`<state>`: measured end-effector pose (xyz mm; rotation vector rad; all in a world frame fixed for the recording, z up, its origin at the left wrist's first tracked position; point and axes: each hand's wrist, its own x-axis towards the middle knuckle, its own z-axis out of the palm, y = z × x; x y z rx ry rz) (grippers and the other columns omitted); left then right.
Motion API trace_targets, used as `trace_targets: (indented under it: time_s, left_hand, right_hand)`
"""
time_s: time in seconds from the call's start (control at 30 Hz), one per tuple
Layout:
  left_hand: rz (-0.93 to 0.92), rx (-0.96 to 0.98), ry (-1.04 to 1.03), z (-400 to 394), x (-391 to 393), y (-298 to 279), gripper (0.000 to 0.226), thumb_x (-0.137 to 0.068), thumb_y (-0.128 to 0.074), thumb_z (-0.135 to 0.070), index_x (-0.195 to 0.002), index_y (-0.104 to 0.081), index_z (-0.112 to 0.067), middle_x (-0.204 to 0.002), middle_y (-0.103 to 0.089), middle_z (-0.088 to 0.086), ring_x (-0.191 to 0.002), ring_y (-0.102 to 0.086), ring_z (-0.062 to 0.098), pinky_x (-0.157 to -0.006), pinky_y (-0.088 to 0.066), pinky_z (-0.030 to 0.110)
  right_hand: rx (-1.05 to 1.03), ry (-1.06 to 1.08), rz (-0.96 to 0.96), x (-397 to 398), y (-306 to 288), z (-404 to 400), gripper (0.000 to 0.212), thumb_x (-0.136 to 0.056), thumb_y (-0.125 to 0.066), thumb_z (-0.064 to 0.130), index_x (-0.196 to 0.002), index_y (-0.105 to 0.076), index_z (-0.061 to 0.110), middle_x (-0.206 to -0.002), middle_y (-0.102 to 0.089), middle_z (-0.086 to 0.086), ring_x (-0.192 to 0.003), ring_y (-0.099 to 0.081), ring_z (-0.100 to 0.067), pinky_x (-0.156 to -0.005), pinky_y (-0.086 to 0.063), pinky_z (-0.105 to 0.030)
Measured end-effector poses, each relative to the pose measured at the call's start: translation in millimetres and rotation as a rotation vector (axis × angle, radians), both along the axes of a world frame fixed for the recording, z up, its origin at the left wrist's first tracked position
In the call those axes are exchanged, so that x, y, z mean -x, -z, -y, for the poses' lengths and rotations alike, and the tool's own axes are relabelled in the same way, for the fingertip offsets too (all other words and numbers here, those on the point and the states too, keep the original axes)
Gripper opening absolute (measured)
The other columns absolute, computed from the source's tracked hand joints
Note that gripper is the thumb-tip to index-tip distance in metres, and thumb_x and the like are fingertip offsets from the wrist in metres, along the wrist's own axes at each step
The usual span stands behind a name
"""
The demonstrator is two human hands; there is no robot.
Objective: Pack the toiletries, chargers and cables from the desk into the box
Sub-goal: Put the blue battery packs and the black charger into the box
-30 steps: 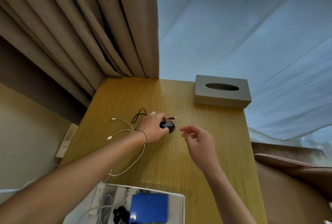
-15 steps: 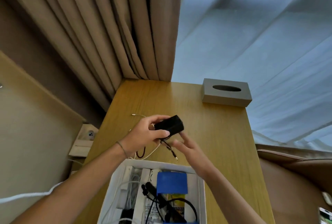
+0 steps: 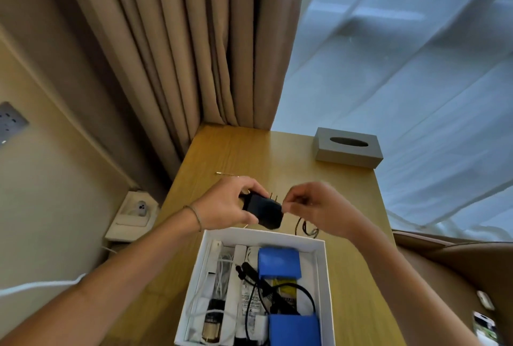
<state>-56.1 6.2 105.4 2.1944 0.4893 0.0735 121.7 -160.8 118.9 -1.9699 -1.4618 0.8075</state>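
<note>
My left hand (image 3: 226, 205) grips a black plug charger (image 3: 263, 212) just above the far edge of the white box (image 3: 324, 270); its metal prongs point up. My right hand (image 3: 313, 207) pinches at the charger's right end, fingers closed together. A thin black cable (image 3: 304, 227) hangs in a loop below my right hand, over the desk (image 3: 277, 157). The end of a white cable (image 3: 222, 173) lies on the desk beyond my left hand. The box holds white cables, tubes, a small bottle, black cables and two blue packs.
A grey tissue box (image 3: 348, 147) stands at the desk's far right corner. Brown curtains (image 3: 180, 54) hang behind the desk's far left, sheer curtains to the right. A wall socket (image 3: 136, 211) sits left of the desk, and a brown armchair (image 3: 458, 262) is on the right.
The charger was lifted off the desk and brought toward the box. My right hand moved from below it up to its right end. The view tilted so the whole box shows.
</note>
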Motion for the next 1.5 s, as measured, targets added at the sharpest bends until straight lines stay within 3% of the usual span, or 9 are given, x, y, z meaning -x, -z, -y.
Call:
trace_targets:
  time_s: [0.13,0.27,0.47,0.67,0.8,1.0,1.1,1.27,1.5]
  left_hand:
    - [-0.058,0.083,0.163,8,8,-11,0.053,-0.071,-0.086,-0.016,-0.112,-0.065,-0.043,-0.113,-0.061,-0.022,-0.109,-0.057,0.001,-0.095,-0.055,0.032]
    - [0.084,0.349,0.167,12,18,-22,0.052,-0.070,-0.084,-0.016,-0.114,-0.065,-0.036,-0.115,-0.067,-0.011,-0.112,-0.064,0.013,-0.092,-0.058,0.037]
    - [0.364,0.778,-0.004,9,32,-17,0.061,-0.066,-0.083,-0.013,-0.120,-0.056,-0.002,-0.117,-0.061,0.013,-0.102,-0.065,0.028,-0.075,-0.058,0.028]
    - [0.568,1.029,-0.314,6,27,-17,0.049,-0.074,-0.068,0.004,-0.120,-0.058,-0.009,-0.122,-0.060,0.012,-0.107,-0.065,0.024,-0.077,-0.057,0.027]
    - [0.605,0.915,-0.437,-8,21,-20,0.054,-0.077,-0.070,0.002,-0.127,-0.062,-0.014,-0.124,-0.060,0.009,-0.110,-0.063,0.021,-0.073,-0.057,0.022]
    - [0.412,-0.030,-0.513,-34,6,-5,0.055,-0.077,-0.082,-0.002,-0.127,-0.065,-0.019,-0.120,-0.058,-0.001,-0.105,-0.059,0.012,-0.078,-0.049,0.004]
    - [0.252,-0.243,-0.414,-43,2,5,0.055,-0.076,-0.083,-0.006,-0.126,-0.065,-0.017,-0.118,-0.053,-0.003,-0.107,-0.055,0.015,-0.087,-0.052,0.020]
    - [-0.047,-0.192,-0.040,-33,6,24,0.053,-0.078,-0.081,-0.009,-0.123,-0.063,-0.030,-0.123,-0.053,-0.014,-0.113,-0.055,0.012,-0.097,-0.055,0.034]
    - [-0.124,0.167,0.300,-21,41,14,0.050,-0.075,-0.079,-0.019,-0.118,-0.064,-0.041,-0.120,-0.061,-0.016,-0.114,-0.059,0.008,-0.097,-0.054,0.035]
  right_hand:
    - [-0.074,-0.025,0.094,-4,-18,-14,0.009,-0.092,-0.070,0.025,-0.083,-0.072,0.028,-0.075,-0.069,0.015,-0.072,-0.064,-0.002,-0.067,-0.048,-0.014]
    - [-0.127,-0.028,-0.125,-6,-17,-21,0.015,-0.092,-0.069,0.030,-0.080,-0.069,0.021,-0.069,-0.063,0.008,-0.064,-0.059,-0.006,-0.066,-0.050,-0.018]
    - [-0.087,-0.006,-0.560,9,6,-20,0.022,-0.102,-0.052,0.015,-0.086,-0.066,0.013,-0.077,-0.064,0.003,-0.075,-0.062,-0.010,-0.077,-0.051,-0.024]
    - [-0.072,0.112,-0.627,38,33,-22,0.019,-0.102,-0.051,0.004,-0.112,-0.068,0.003,-0.098,-0.073,-0.012,-0.084,-0.069,-0.021,-0.062,-0.057,-0.025]
    - [-0.093,0.247,-0.529,50,44,-19,0.025,-0.103,-0.050,0.004,-0.115,-0.071,0.008,-0.076,-0.073,-0.007,-0.058,-0.056,-0.017,-0.054,-0.047,-0.024]
    - [0.048,-0.030,-0.185,58,29,5,0.025,-0.104,-0.048,0.012,-0.094,-0.069,0.020,-0.070,-0.059,0.004,-0.063,-0.052,-0.015,-0.065,-0.045,-0.032]
    - [-0.013,-0.064,-0.224,59,-2,14,0.027,-0.101,-0.045,0.020,-0.083,-0.062,0.032,-0.075,-0.056,-0.005,-0.068,-0.051,-0.029,-0.066,-0.043,-0.045]
    - [-0.412,0.119,-0.288,39,-54,6,0.028,-0.096,-0.051,0.037,-0.070,-0.059,0.033,-0.059,-0.048,0.011,-0.054,-0.042,-0.005,-0.055,-0.037,-0.015]
    - [-0.482,0.832,-0.298,-59,-27,-8,0.033,-0.101,-0.050,0.016,-0.071,-0.065,0.015,-0.053,-0.049,0.004,-0.046,-0.041,-0.008,-0.048,-0.033,-0.025]
